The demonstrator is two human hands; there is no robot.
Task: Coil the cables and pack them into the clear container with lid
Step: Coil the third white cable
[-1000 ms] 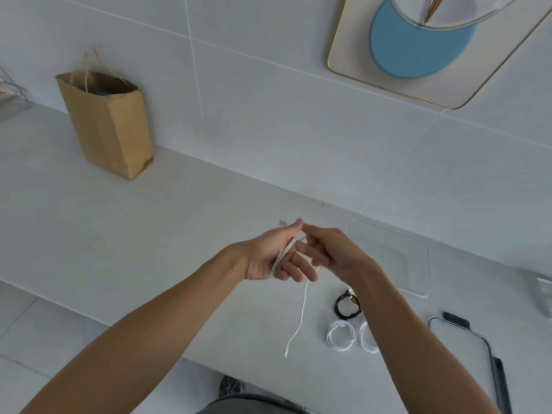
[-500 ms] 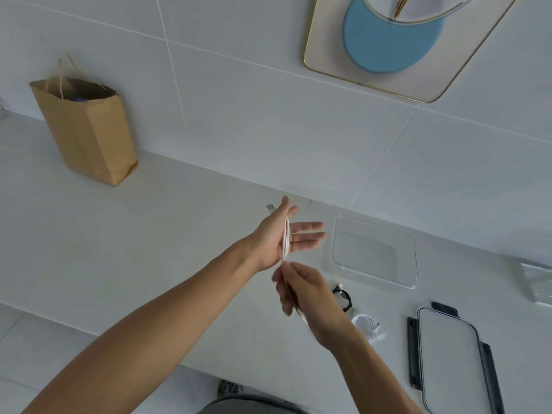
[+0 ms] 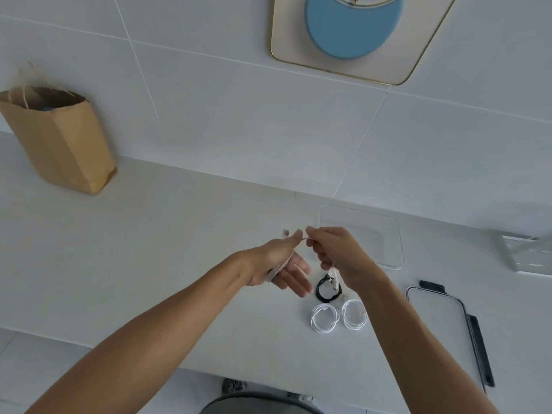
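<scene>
A white cable (image 3: 276,268) is wound in loops around my left hand (image 3: 273,262), whose fingers are spread; its plug sticks up by the thumb. My right hand (image 3: 334,252) pinches the same cable's free end at the left thumb tip, the last bit hanging under the palm. On the counter below the hands lie a black coiled cable (image 3: 324,289) and two white coiled cables (image 3: 325,318) (image 3: 354,315). The clear container (image 3: 385,234) stands empty just beyond my right hand. Its clear lid (image 3: 442,327) with dark clips lies to the right.
A brown paper bag (image 3: 59,138) stands at the back left against the tiled wall. A clear plastic item (image 3: 525,252) sits at the far right. The white counter (image 3: 149,249) has its front edge close below my forearms.
My right hand has come back up from below the left hand to the left thumb, bringing the cable's end with it. The dangling tail is much shorter than a second ago.
</scene>
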